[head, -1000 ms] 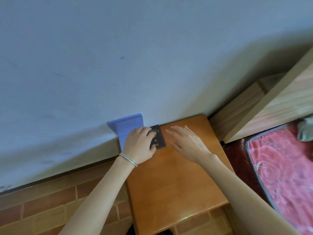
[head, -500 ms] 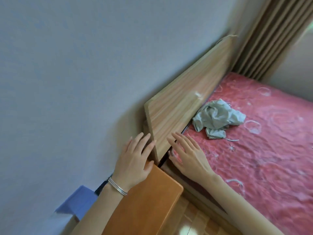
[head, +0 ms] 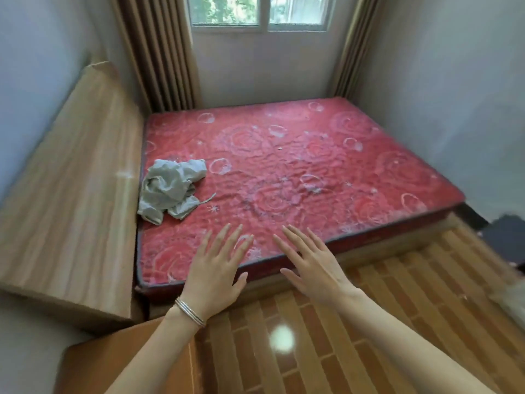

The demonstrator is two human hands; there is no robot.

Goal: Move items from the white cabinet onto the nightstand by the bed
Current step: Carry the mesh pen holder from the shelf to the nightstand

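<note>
**Both Hands Spread Wide at the Edge of the Bed**

The red mattress (head: 284, 166) filled the space ahead of our fingertips, and its near edge passed under our fingers (head: 220, 243). We could not tell whether they touched it. The wooden headboard (head: 79, 194) stood to the left of our left fingers, along the wall. The brick-patterned floor (head: 397, 308) lay behind and to the right of our right fingers. The curtains (head: 159, 52) and window (head: 255, 9) were far beyond the fingertips, across the mattress.

The orange-brown nightstand (head: 113, 365) showed one corner well behind our left fingers, under the left forearm and near the headboard's end. A crumpled grey cloth (head: 170, 189) lay on the mattress ahead and to the left of our left fingers, just beside the headboard.

Our left hand (head: 216, 274) and right hand (head: 315, 268) were side by side but apart, palms down, with fingers straight and spread, holding nothing. Thin bangles (head: 189, 308) circled the left wrist.
</note>
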